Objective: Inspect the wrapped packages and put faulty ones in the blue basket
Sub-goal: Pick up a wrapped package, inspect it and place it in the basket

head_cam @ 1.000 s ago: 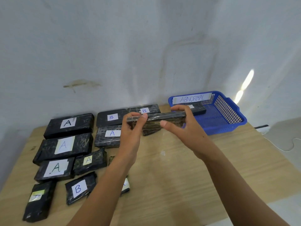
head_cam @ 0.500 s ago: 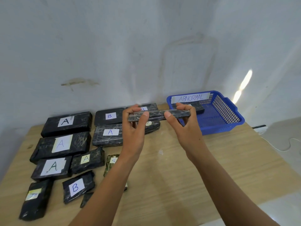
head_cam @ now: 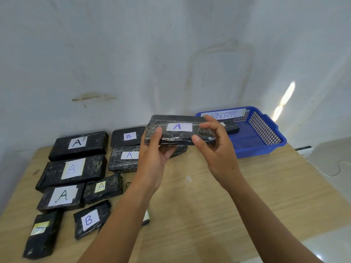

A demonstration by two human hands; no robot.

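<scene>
Here, the wooden table (head_cam: 190, 215) carries rows of black wrapped packages (head_cam: 74, 169) on its left, labels up so each reads at a glance. At the far right sits the blue basket (head_cam: 254, 151), marked ABNORMAL, with one package (head_cam: 230, 126) lying inside. Between them, lifted clear of the table, the held package (head_cam: 178, 138) shows its A label (head_cam: 179, 127), probably for checking. The left hand (head_cam: 153, 156) and right hand (head_cam: 218, 149) each grip an end, fingers and thumb curled round it.

Soft daylight — wall glare, wide-angle warp

Black packages (head_cam: 179, 132) – white labels (head_cam: 179, 127) – blue basket (head_cam: 266, 137)
</scene>
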